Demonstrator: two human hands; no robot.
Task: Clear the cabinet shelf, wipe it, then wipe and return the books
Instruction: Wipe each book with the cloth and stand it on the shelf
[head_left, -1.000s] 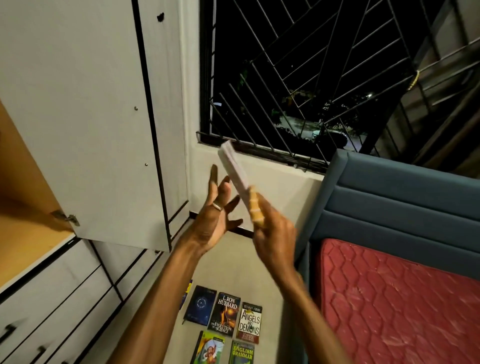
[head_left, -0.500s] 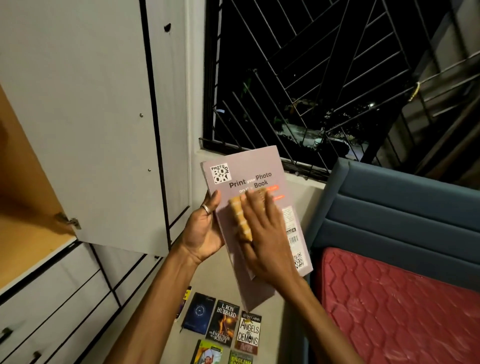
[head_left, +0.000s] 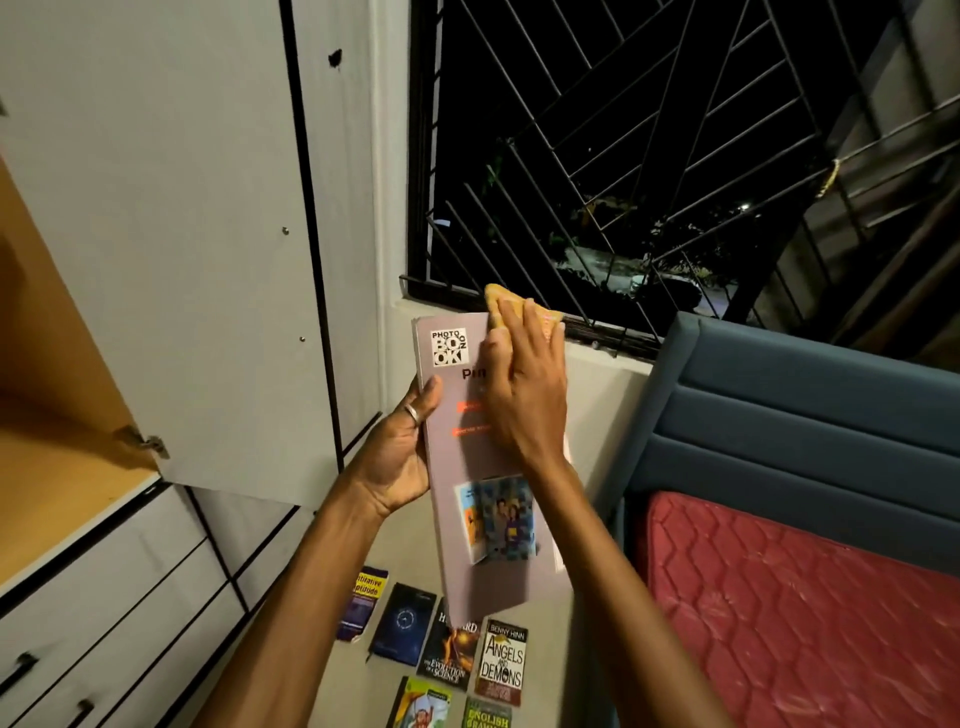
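Smooth matt book cover (head_left: 483, 467); yellow cloth (head_left: 524, 309)

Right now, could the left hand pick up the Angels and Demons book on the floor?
Probably not yet. The left hand is busy holding the pink book while the right hand wipes it with a cloth; Angels and Demons lies far below.

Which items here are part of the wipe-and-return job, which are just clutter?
In the job:
- photo book, gripped by left hand
- yellow cloth pressed on it by right hand
- books on floor
- open cabinet shelf

Just around:
- red mattress
- blue headboard
- window grille
- drawers
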